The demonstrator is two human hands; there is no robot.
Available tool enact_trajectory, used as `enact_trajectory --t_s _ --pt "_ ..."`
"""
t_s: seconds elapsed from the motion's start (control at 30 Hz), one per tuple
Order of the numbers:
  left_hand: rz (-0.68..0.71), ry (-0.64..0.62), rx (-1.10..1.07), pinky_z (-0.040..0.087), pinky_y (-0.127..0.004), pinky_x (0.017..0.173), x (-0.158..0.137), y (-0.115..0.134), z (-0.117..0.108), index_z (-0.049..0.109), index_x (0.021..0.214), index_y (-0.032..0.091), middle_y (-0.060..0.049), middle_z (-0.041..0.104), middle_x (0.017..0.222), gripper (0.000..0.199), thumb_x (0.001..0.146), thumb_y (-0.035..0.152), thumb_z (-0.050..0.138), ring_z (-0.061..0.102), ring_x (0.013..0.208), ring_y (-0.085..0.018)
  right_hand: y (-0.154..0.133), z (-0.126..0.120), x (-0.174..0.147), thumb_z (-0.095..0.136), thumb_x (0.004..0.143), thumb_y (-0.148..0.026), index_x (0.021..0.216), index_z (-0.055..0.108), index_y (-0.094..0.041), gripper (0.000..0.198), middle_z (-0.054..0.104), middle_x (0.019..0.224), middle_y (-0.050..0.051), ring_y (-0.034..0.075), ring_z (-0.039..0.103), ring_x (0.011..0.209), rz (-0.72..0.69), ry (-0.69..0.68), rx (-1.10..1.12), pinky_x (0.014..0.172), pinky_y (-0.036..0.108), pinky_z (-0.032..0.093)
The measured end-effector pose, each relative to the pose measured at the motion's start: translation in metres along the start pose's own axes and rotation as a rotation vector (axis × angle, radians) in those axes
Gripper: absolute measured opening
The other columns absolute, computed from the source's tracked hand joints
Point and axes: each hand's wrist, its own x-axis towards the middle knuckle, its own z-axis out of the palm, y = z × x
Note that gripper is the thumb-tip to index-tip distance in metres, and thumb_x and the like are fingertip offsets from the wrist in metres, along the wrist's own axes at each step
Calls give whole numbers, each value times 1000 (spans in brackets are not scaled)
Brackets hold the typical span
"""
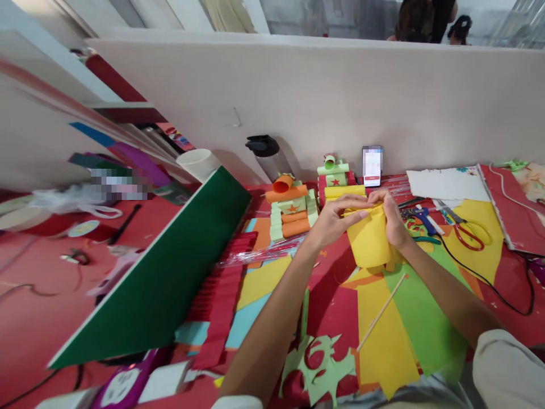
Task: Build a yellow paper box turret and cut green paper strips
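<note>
From the head view, we find the yellow paper (368, 244) directly in front of the phone (372, 170), held upright with its broad face toward us. The left hand (334, 221) grasps its upper edge, thumb on the near side and the other fingers reaching behind, which we take as a way of controlling that edge. The right hand (392, 221) grips the top right corner and side, probably to steady the sheet. We cannot tell whether its lower edge touches the worktop (38, 318).

The phone itself leans upright on the partition (298, 85), presumably so its screen faces the person. Just left of it, we see two rolled-paper figures, one green and red (335, 180), one orange and green (293, 210), perhaps set back there to keep them from being crushed. Right and forward of the phone lie the scissors (466, 232), seemingly within easy reach of the right hand. Well in front of it, a thin stick (381, 312) rests across flat coloured sheets, and pale green offcuts (315, 386) lie loose, apparently pushed aside as scrap.
</note>
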Motion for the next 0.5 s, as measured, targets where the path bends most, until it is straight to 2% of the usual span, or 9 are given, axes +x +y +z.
enact_trajectory --t_s 0.2,0.4,0.5 --pt "144 -19 48 60 -40 101 -2 2 3 84 110 32 -8 79 115 20 91 39 79 74 109 -22 2 1 1 31 107 -64 105 56 -29 43 61 103 4 22 62 97 -23 124 -39 90 38 52" --pt "369 -19 320 62 -36 98 -2 11 -7 82 114 31 -9 77 123 20 94 31 76 74 111 -21 -4 -9 8 49 106 -53 102 59 -28 27 59 101 5 22 59 94 -216 300 -263 87 38 51" --pt "400 17 415 61 -38 101 -2 11 -14 81 117 29 -10 74 131 22 96 29 74 73 117 -22 -8 -16 10 57 104 -47 102 64 -28 21 63 101 6 23 62 94 -266 302 -323 86 40 53"
